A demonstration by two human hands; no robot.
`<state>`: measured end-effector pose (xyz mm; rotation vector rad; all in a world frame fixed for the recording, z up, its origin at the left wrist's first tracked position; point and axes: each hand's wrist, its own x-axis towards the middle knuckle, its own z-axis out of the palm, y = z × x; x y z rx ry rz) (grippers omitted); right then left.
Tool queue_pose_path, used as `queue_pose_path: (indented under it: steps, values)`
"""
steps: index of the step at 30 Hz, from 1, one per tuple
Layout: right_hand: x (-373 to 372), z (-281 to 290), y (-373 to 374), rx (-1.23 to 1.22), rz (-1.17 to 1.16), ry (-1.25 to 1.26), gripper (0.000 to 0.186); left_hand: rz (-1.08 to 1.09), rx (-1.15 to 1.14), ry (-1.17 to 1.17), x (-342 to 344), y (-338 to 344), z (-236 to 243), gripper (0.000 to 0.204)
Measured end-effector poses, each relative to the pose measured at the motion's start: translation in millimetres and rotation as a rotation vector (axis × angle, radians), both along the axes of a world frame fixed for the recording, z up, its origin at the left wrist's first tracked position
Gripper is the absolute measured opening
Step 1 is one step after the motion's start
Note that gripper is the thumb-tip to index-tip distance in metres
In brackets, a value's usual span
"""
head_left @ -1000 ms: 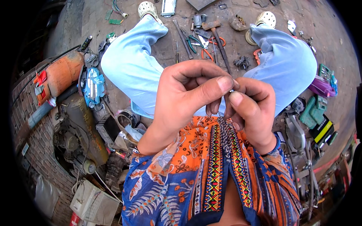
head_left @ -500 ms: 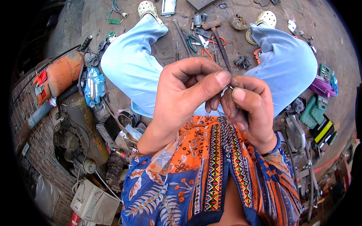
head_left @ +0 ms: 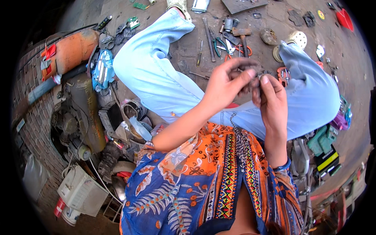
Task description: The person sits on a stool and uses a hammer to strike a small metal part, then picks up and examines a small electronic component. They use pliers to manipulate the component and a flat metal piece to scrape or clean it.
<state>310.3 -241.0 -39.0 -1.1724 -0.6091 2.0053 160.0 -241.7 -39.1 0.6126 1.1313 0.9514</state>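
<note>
My left hand (head_left: 230, 83) and my right hand (head_left: 271, 94) meet fingertip to fingertip above the ground between my knees. Pinched between them is a small dark metal part (head_left: 258, 75), mostly covered by the fingers and too small to name. The left fingers are slightly smeared by motion. Beyond the hands lie a hammer (head_left: 243, 38), scissors (head_left: 232, 48) with orange handles, green-handled pliers (head_left: 216, 44), a long metal bar (head_left: 209, 41) and a thin screwdriver (head_left: 199, 55). An orange-red tool (head_left: 283, 76) rests just right of my right hand.
An orange gas cylinder (head_left: 74, 51), a blue plastic-wrapped bundle (head_left: 103, 70) and an old motor (head_left: 68, 125) crowd the left side. A white machine casing (head_left: 82, 192) stands at lower left. Green cases (head_left: 322, 140) lie at right; a dark flat plate (head_left: 243, 4) lies at the far edge.
Both hands have moved forward, away from my chest, with fingertips still together. The view has shifted, so more ground shows at the far right.
</note>
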Motion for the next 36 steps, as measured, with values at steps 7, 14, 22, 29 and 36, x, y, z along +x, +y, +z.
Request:
queue_pose_path:
  steps: [7,14,22,29,36]
  values:
    - [-29,-33,7,-0.097,-0.239,-0.288,0.027,0.587,-0.677,0.387,-56,-10,-254,0.031]
    - [-53,-36,7,-0.131,-0.232,-0.374,0.027,0.728,-1.181,1.175,-138,-38,-348,0.032]
    - [-40,-14,42,0.119,-0.064,-0.653,0.020,0.429,-1.183,1.406,-168,-29,-336,0.037]
    - [-19,-16,54,-0.103,-0.248,-0.396,0.024,0.312,-1.173,1.504,-114,14,-261,0.037]
    - [3,-8,37,-0.202,-0.369,0.202,0.034,0.913,-0.435,0.827,-41,54,-219,0.032]
